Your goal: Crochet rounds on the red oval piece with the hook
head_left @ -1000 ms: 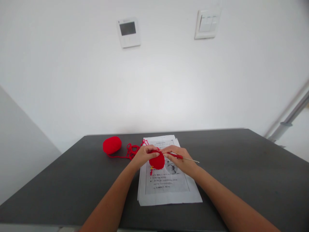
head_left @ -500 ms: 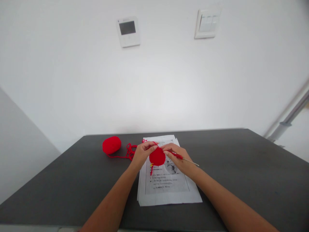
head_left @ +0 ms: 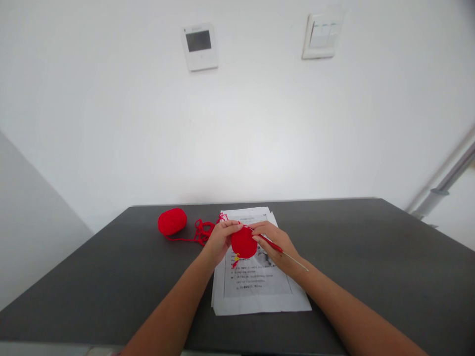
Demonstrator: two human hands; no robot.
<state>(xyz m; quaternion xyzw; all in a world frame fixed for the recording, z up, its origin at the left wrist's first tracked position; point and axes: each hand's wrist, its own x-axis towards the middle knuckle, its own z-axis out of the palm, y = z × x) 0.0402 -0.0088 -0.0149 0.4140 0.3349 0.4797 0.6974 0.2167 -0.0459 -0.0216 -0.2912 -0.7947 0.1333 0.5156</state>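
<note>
A round red crochet piece (head_left: 244,243) hangs between my hands, above printed sheets. My left hand (head_left: 221,238) pinches its upper left edge between thumb and fingers. In my right hand (head_left: 275,244) is a crochet hook (head_left: 273,246) with a red grip and a thin metal shaft; its tip meets the top edge of the piece. A yellow stitch marker (head_left: 236,257) and a short red yarn tail hang from the lower left edge. Loose red yarn (head_left: 204,230) lies to the left, partly behind my left hand, and runs to a red yarn ball (head_left: 172,221).
Printed paper sheets (head_left: 260,299) lie on the dark table (head_left: 111,287) under my hands. Behind the table rises a white wall with a small screen panel (head_left: 200,47) and a light switch (head_left: 322,36). A grey pipe (head_left: 441,190) runs at the right.
The crochet piece has shifted slightly down and right. The hook's rear end has dipped, and my left fingers have closed in nearer the top edge. The yarn ball stays put.
</note>
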